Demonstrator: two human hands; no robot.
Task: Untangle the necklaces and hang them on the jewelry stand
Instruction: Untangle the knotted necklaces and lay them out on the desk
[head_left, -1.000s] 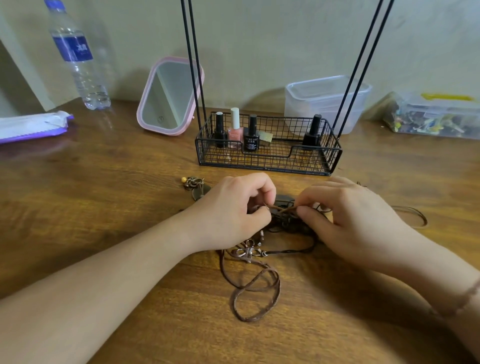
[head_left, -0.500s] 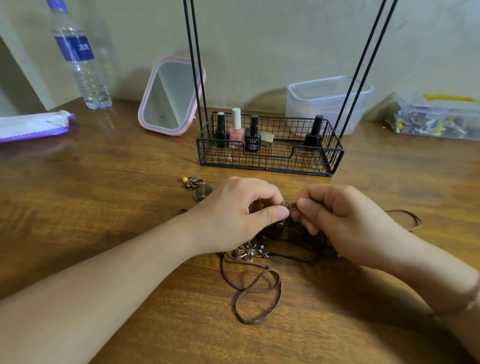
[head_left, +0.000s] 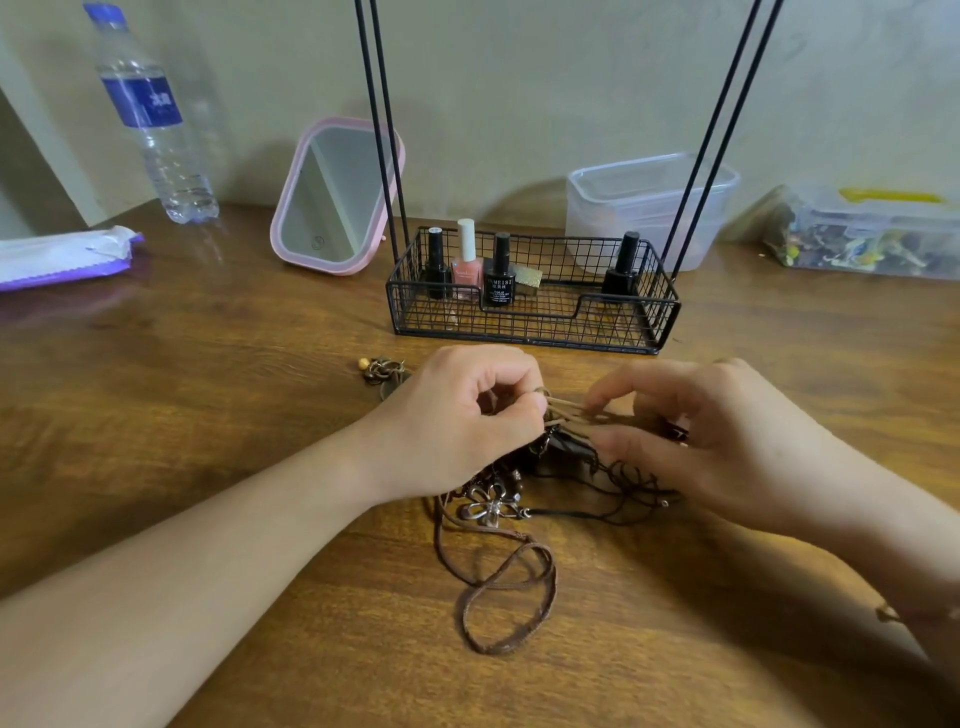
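The tangled necklaces (head_left: 540, 467) lie in a heap at centre frame on the wooden table (head_left: 208, 415), just below the jewelry stand (head_left: 530, 306), whose wire basket base sits at upper centre with its black uprights running out of the top of the frame. Nothing visibly hangs on the stand, so the task appears to be at the untangling stage.

The left hand (head_left: 457, 426) is closed in a pinch, thumb against forefinger, on the near end of some tan cords (head_left: 569, 408). The right hand (head_left: 727, 441) grips the other end between thumb and forefinger, its remaining fingers loosely spread. The cords run taut between the two hands, raised slightly above the heap; this looks like a deliberate pull to separate these strands from the dark cords beneath. A brown suede loop (head_left: 509, 592) trails toward lower centre, and a flower-shaped metal pendant (head_left: 491, 506) rests just below the left hand.

Compared with half a second ago, the hands have drawn apart: the fingertips then were nearly touching, and the stretched tan span now shows plainly between them. The suede loop has held its position.
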